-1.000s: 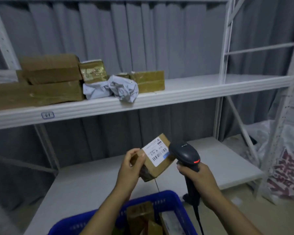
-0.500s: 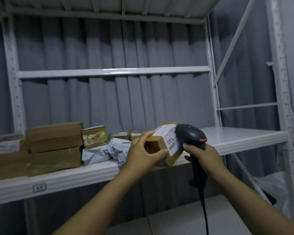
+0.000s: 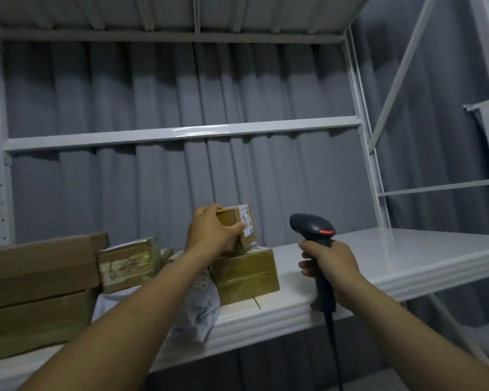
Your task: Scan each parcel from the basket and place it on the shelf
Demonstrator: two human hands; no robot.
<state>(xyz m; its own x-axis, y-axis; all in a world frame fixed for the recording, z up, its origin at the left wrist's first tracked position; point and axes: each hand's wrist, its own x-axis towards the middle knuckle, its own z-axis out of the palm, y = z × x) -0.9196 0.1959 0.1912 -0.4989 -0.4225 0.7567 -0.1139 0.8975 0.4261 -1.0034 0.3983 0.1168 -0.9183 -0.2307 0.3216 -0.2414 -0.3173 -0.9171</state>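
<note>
Left hand grips small parcel at frame center, resting atop taped box on white shelf, its white label print blurred, unreadable; right hand clutches black scanner just right.

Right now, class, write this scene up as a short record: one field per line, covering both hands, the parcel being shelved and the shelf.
left hand: grips the small parcel from its left side
small parcel: label facing right, on or just above a taped box; contact unclear
right hand: holds the scanner upright, in front of the shelf edge
shelf: white metal, bare on the right
also on shelf: stacked flat boxes at left, a grey bag by the front edge
</note>
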